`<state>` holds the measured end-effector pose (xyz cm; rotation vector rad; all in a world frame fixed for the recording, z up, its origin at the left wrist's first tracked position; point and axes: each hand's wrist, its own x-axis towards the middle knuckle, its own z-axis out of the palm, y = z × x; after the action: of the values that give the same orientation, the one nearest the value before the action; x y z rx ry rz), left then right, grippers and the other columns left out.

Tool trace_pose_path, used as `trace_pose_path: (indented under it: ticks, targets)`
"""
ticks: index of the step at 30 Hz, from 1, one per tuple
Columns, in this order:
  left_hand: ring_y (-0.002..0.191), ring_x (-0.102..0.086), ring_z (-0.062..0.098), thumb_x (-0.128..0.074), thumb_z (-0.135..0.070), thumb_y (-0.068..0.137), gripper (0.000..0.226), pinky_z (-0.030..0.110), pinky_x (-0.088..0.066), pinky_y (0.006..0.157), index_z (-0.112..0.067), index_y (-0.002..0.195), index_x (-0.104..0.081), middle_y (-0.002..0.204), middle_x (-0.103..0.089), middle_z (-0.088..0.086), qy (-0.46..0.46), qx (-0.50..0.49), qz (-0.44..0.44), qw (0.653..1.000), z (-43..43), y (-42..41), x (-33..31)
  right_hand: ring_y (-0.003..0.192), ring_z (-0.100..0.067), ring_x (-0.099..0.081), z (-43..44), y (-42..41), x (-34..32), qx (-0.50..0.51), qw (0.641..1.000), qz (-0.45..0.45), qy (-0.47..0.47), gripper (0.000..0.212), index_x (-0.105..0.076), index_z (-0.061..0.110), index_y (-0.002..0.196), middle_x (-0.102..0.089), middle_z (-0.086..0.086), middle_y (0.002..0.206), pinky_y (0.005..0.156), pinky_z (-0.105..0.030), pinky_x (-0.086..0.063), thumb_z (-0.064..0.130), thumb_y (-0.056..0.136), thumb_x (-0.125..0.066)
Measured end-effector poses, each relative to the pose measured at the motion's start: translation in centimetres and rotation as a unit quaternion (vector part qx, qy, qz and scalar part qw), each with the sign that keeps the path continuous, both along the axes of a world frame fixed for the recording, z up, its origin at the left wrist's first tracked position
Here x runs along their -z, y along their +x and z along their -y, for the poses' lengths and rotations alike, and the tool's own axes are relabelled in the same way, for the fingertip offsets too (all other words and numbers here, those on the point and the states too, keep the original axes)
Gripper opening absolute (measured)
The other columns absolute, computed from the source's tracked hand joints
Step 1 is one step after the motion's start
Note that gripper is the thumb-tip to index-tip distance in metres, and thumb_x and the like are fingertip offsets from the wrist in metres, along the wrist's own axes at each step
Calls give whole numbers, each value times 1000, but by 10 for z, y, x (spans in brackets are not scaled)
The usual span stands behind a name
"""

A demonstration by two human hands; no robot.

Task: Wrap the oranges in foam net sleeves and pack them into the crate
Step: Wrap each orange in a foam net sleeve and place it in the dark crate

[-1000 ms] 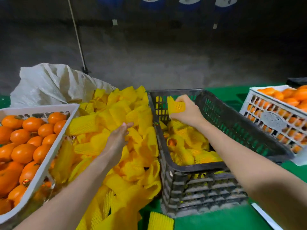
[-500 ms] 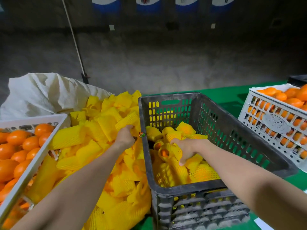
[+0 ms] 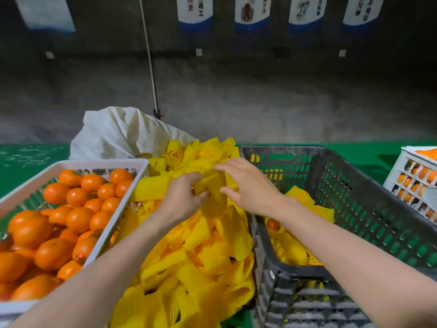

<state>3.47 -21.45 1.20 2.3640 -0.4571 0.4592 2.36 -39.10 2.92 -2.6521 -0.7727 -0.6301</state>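
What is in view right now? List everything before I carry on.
loose oranges: many, orange, in the white tray
white tray: one, white, left
foam sleeves: a heap, yellow, centre
held sleeve: one, yellow, atop the heap
black crate: one, black, right of the heap
wrapped oranges: several, yellow-sleeved, inside the black crate
white crate: one, white, far right
sack: one, white, behind the heap
table cover: one, green, underneath
posters: several, white and blue, back wall
left hand: one, grips the held sleeve
right hand: one, fingers spread, at the held sleeve
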Motion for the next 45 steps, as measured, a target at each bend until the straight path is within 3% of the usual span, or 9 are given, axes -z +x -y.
trace_pose_path:
  ticks: [6, 10, 19, 24, 30, 34, 37, 42, 45]
  targets:
    - [80, -51, 16, -73, -16, 81, 55, 29, -35, 65, -14, 128, -43, 93, -50, -2, -78, -13, -63, 995, -51, -40, 12, 105, -26, -47, -61, -3, 12, 27, 999, 23, -39, 29, -60, 12, 99, -59, -6, 98, 87, -33, -26, 36, 83, -65]
    - [67, -62, 24, -69, -20, 86, 22, 33, -40, 55, -16, 72, -53, 70, -58, 0, -52, -23, -82, 995, -93, -49, 19, 105, -27, -50, -99, -2, 9, 17, 999, -23, 15, 36, -55, 17, 112, -60, -6, 95, 91, -33, -26, 41, 86, -60]
    - [67, -62, 25, -49, -15, 97, 21, 39, -51, 59, -4, 85, -63, 73, -62, 15, -278, -194, -37, 940, -229, -25, 8, 83, -35, -51, -223, -8, 30, 35, 976, -6, 213, 21, -54, 9, 81, -57, -18, 75, 65, -34, -24, 27, 91, -58]
    - [73, -53, 18, -59, -4, 86, 8, 22, -42, 58, -11, 82, -56, 81, -55, 5, 116, -107, -285, 945, -266, 0, 52, 92, -36, -53, -267, 0, 48, 47, 975, -27, 217, 21, -56, 5, 105, -61, -17, 87, 77, -39, -35, 23, 95, -51]
    - [116, -54, 28, -68, -32, 85, 63, 37, -47, 93, -11, 138, -43, 131, -54, 12, 290, -54, -273, 916, -251, 11, 84, 77, -30, -55, -264, 9, 44, 28, 977, -52, 204, 17, -54, 9, 106, -50, 3, 70, 78, -40, -37, 22, 95, -49]
    - [97, -63, 30, -71, -14, 82, 43, 37, -55, 73, -9, 121, -54, 108, -61, 14, -56, -98, -312, 943, -252, 8, 73, 60, -15, -37, -256, 5, 35, -27, 917, -193, 348, 15, -47, 11, 70, -41, -7, 63, 60, -34, -28, 15, 83, -52]
    - [77, -66, 24, -71, -6, 78, 48, 31, -54, 56, -12, 123, -54, 98, -64, 14, -434, -12, -354, 828, -252, -2, 50, 63, -18, -34, -244, 2, 27, -65, 826, -294, 477, 18, -51, 4, 74, -38, -10, 67, 58, -29, -27, 16, 64, -44]
    - [102, -61, 29, -66, -24, 74, 50, 46, -49, 91, -15, 123, -58, 109, -65, 12, -593, 63, -342, 726, -215, -21, 32, 75, -24, -42, -231, -16, 32, -155, 725, -413, 529, 35, -52, 0, 90, -47, -12, 80, 66, -31, -36, 12, 58, -43]
    - [81, -70, 26, -63, -15, 80, 37, 41, -57, 74, -19, 117, -59, 89, -73, 12, -647, 65, -340, 680, -190, -30, 26, 76, -25, -43, -229, -28, 34, -184, 733, -430, 494, 38, -54, -1, 93, -47, -14, 82, 66, -31, -36, 11, 59, -42]
